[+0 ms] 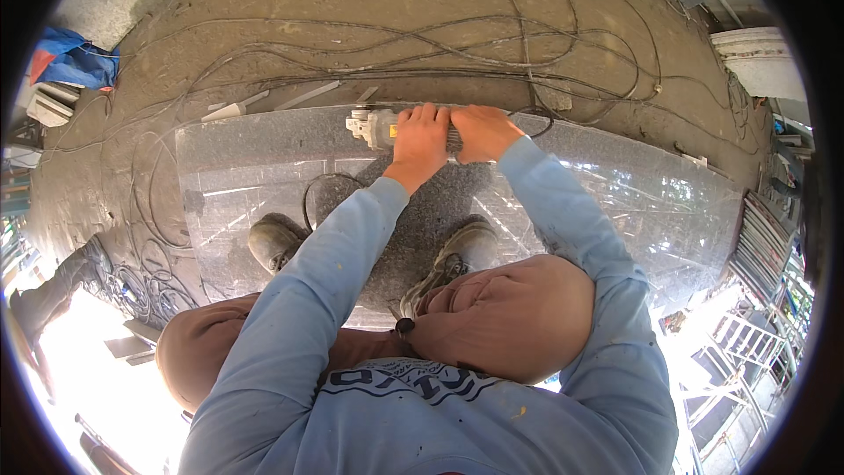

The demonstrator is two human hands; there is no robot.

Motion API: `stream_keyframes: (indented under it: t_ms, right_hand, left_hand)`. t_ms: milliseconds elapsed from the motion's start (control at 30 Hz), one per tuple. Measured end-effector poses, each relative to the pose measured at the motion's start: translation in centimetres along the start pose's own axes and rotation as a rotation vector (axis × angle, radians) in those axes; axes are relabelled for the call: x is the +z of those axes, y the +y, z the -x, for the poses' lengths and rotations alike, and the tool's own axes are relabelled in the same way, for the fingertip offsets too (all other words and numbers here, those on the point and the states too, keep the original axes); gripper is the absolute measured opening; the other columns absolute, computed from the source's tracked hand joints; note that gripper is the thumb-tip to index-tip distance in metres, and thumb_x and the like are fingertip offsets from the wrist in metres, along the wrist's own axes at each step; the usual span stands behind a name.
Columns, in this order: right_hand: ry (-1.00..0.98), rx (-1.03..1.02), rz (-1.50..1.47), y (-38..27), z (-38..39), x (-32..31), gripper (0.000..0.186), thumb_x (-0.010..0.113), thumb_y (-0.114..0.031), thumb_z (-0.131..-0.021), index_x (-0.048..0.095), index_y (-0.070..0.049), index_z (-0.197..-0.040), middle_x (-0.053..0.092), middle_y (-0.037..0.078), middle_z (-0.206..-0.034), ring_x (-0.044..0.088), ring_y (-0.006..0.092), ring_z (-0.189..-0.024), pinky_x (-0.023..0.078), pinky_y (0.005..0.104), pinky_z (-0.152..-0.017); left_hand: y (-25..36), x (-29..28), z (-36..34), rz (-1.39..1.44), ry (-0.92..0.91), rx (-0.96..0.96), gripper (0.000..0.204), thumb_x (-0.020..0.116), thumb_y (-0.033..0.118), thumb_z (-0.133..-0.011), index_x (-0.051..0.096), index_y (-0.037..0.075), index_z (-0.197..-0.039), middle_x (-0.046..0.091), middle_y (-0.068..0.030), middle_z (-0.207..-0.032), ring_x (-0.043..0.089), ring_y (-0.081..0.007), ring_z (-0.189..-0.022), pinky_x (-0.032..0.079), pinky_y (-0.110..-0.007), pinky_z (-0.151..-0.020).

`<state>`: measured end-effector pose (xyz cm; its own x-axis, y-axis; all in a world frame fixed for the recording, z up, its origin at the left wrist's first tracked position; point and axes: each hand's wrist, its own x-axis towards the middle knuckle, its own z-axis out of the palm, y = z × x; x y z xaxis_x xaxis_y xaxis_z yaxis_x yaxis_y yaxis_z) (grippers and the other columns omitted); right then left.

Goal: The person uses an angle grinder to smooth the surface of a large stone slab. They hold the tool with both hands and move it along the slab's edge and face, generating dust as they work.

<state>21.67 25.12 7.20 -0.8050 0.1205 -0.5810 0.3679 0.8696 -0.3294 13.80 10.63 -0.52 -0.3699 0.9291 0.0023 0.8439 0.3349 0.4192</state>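
Observation:
Both my hands are closed round an angle grinder (374,127), its pale metal head pointing left. My left hand (423,138) wraps the body just behind the head. Behind it, toward the rear end of the tool, my right hand (483,132) grips from the right. The grinder lies along the far edge of a polished dark grey stone slab (255,154), and its disc is mostly hidden beside that edge. Its cord trails off near my right hand. Beneath me, my two shoes (462,251) rest on the slab as I squat.
Long black cables (422,33) loop over the dusty brown ground beyond the slab. Thin offcut strips (306,95) lie by its far edge. At far left is a blue and red sheet (77,60). Stacked slats (763,242) and a metal ladder-like frame (747,339) stand at right.

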Motion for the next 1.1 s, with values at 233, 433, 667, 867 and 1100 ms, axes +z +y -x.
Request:
stream_keyframes:
  t_ms: [233,433,667,867,1100]
  right_hand:
    - [-0.018,0.053,-0.001,0.3,2.2,-1.4,0.044,0.089,-0.014,-0.068,0.069,-0.001,-0.105,0.074,0.017,-0.104,0.072,0.0366,-0.100,0.060,0.0459,-0.085]
    - [-0.010,0.059,0.035,-0.4,2.1,-1.2,0.042,0.087,-0.013,-0.068,0.069,-0.002,-0.104,0.074,0.015,-0.102,0.073,0.0355,-0.099,0.060,0.0460,-0.083]
    - [0.060,-0.043,0.021,-2.0,-0.4,-0.1,0.040,0.087,-0.014,-0.068,0.069,-0.002,-0.102,0.074,0.015,-0.098,0.073,0.0353,-0.097,0.060,0.0461,-0.082]
    - [0.038,-0.060,0.007,-3.3,-1.7,-0.5,0.043,0.089,-0.017,-0.068,0.068,-0.002,-0.103,0.074,0.015,-0.100,0.072,0.0354,-0.100,0.059,0.0458,-0.085]
    - [-0.032,0.043,0.010,-2.3,-0.2,-2.0,0.049,0.090,-0.018,-0.067,0.068,-0.001,-0.107,0.073,0.016,-0.106,0.071,0.0366,-0.102,0.059,0.0455,-0.087]
  left_hand:
    - [2.1,-0.2,-0.4,-0.009,0.035,0.018,0.056,0.086,0.017,-0.068,0.061,0.009,-0.117,0.061,-0.0091,-0.107,0.061,-0.0295,-0.108,0.044,-0.044,-0.094]
    - [1.6,-0.5,0.0,0.007,0.026,0.035,0.059,0.086,0.018,-0.066,0.060,0.009,-0.118,0.061,-0.0092,-0.107,0.061,-0.0296,-0.108,0.044,-0.044,-0.094]
    - [-1.8,-0.8,0.9,0.008,0.036,0.007,0.061,0.088,0.022,-0.067,0.061,0.009,-0.120,0.062,-0.0090,-0.111,0.060,-0.0301,-0.112,0.044,-0.045,-0.098]
    - [-3.4,-1.7,1.3,0.009,0.020,-0.011,0.060,0.087,0.026,-0.068,0.061,0.009,-0.120,0.062,-0.0089,-0.110,0.060,-0.0301,-0.112,0.044,-0.045,-0.097]
    - [-1.1,-1.4,0.4,0.040,0.021,-0.007,0.059,0.087,0.023,-0.068,0.061,0.009,-0.119,0.061,-0.0087,-0.107,0.061,-0.0291,-0.110,0.044,-0.043,-0.095]
